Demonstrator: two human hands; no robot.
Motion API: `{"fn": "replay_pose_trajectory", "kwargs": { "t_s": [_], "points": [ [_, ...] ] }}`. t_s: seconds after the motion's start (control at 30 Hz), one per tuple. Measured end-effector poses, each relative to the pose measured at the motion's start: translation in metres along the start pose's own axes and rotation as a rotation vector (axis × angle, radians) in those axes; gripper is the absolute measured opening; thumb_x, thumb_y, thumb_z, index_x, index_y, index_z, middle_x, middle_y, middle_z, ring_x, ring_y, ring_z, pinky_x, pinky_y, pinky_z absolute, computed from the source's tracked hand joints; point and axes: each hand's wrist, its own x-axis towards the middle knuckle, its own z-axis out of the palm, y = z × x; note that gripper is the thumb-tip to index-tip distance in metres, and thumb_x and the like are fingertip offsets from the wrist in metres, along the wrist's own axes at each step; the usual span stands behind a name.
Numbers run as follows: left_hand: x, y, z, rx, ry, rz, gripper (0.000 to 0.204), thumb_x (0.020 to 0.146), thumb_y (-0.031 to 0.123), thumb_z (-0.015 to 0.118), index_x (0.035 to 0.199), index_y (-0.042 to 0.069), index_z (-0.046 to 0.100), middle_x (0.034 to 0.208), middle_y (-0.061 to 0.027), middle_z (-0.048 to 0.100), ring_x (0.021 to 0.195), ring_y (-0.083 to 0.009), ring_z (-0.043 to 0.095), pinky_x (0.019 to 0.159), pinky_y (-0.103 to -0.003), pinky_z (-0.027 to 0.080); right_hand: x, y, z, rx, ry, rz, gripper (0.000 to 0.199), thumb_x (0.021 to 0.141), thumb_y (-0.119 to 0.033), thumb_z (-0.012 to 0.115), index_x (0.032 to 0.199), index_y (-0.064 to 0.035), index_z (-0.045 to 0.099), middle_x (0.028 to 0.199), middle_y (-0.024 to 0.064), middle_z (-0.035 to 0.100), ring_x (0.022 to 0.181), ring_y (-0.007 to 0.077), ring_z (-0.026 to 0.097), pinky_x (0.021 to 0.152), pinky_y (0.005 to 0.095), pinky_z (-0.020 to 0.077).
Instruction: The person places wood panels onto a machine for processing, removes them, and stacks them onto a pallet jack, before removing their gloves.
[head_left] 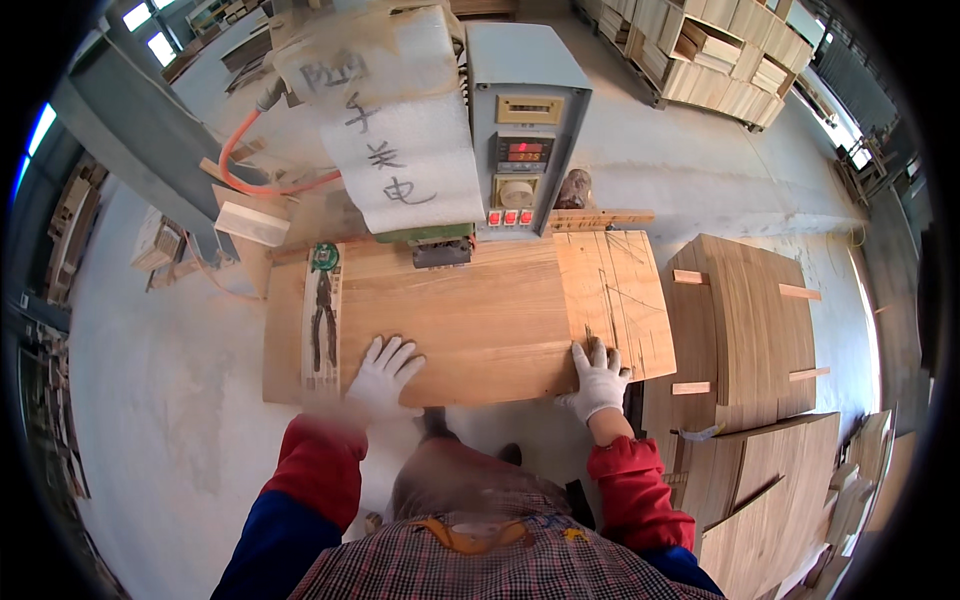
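Note:
A wide wooden board (pixel 450 325) lies across the worktop in front of me. My left hand (pixel 385 378), in a white glove, rests on the board's near edge left of the middle, fingers spread. Farther right, my right hand (pixel 600 382) presses on the near edge too, also gloved, with its fingers apart. It sits beside a paler wooden section (pixel 620 300) marked with dark lines. Left of my left hand, black-handled pliers (pixel 323 320) lie on a pale printed strip (pixel 309 345), with a small round green item (pixel 325 257) at its far end.
Beyond the board stands a machine under a white foam cover (pixel 400 130), beside a grey control box (pixel 522 120) with a lit display and red switches. An orange hose (pixel 235 160) curves at left. Stacked wood panels (pixel 760 330) stand close on the right; wooden pieces (pixel 735 60) are piled farther back.

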Motion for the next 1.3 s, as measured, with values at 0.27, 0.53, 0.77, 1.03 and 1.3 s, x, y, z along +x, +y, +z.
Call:
{"fn": "replay_pose_trajectory", "kwargs": {
  "t_s": [0.27,0.53,0.77,1.03,1.3],
  "points": [
    [0.008,0.011,0.01,-0.098,0.071,0.006,0.09,0.06,0.061,0.072,0.132,0.011,0.049,0.137,-0.0158,0.041,0.133,-0.0379,0.029,0.111,-0.058,0.015,0.0,0.011,0.014,0.038,0.057,0.015,0.104,0.064,-0.048,0.079,0.148,-0.0208,0.024,0.153,0.0095,0.022,0.141,0.0336,0.02,0.109,0.059,0.022],
    [0.042,0.08,0.007,-0.216,0.028,-0.016,0.087,0.07,0.061,0.066,0.139,0.013,0.043,0.143,-0.0149,0.035,0.137,-0.0366,0.022,0.113,-0.057,0.011,-0.017,0.051,0.046,0.345,0.217,0.199,0.097,0.069,-0.031,0.076,0.144,0.0021,0.024,0.146,0.0245,0.03,0.135,0.0375,0.031,0.108,0.04,0.0337],
    [0.047,0.092,0.01,-0.137,-0.01,0.171,0.084,0.072,0.056,0.065,0.141,0.015,0.04,0.145,-0.0154,0.033,0.138,-0.0375,0.02,0.112,-0.058,0.009,-0.046,0.085,0.103,0.698,0.474,0.338,0.072,0.074,-0.034,0.072,0.129,0.0015,0.043,0.127,0.0247,0.049,0.116,0.0381,0.05,0.095,0.0403,0.0439],
    [0.021,0.093,0.018,-0.178,-0.022,0.578,0.08,0.065,0.056,0.068,0.131,0.014,0.052,0.14,-0.0168,0.04,0.133,-0.0421,0.028,0.11,-0.063,0.01,-0.169,0.045,0.175,1.8,0.361,0.73,0.042,0.089,-0.044,0.062,0.111,-0.0084,0.061,0.093,0.0004,0.061,0.078,0.0115,0.056,0.06,0.0291,0.0476],
    [0.051,0.161,0.009,-0.146,0.065,1.008,0.062,0.063,0.04,0.074,0.119,0.016,0.061,0.13,-0.0137,0.049,0.124,-0.0386,0.04,0.105,-0.066,0.021,-0.247,0.075,0.185,2.115,0.644,0.627,0.036,0.095,-0.037,0.055,0.113,-0.006,0.06,0.095,-0.001,0.063,0.081,0.0097,0.06,0.068,0.0258,0.0502]
  ]
}}
